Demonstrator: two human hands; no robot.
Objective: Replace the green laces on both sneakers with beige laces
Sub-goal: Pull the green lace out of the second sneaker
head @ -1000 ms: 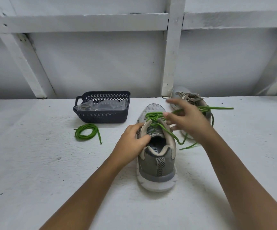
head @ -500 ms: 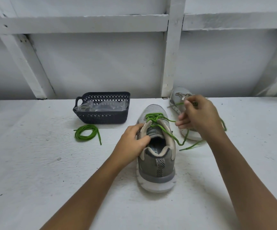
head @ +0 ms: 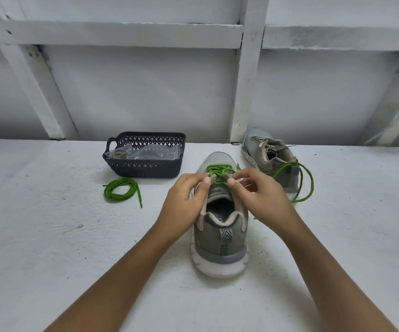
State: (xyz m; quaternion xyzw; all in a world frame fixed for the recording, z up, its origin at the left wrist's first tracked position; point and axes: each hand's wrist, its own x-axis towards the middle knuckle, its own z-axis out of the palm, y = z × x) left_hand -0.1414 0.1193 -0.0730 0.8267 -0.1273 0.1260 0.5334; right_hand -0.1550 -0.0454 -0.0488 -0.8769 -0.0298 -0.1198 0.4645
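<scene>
A grey sneaker stands in front of me, heel toward me, with a green lace still threaded through its front eyelets. The lace's loose end loops off to the right. My left hand grips the shoe's left eyelet flap. My right hand pinches the green lace at the right flap. A second grey sneaker with beige laces sits behind on the right. Another green lace lies coiled on the table to the left.
A dark plastic basket holding clear plastic bags stands at the back left. The white table meets a white wall with wooden beams behind the shoes.
My right hand came back from pulling the lace out to the right and now pinches it at the shoe's eyelets. My left hand slid forward along the left flap.
</scene>
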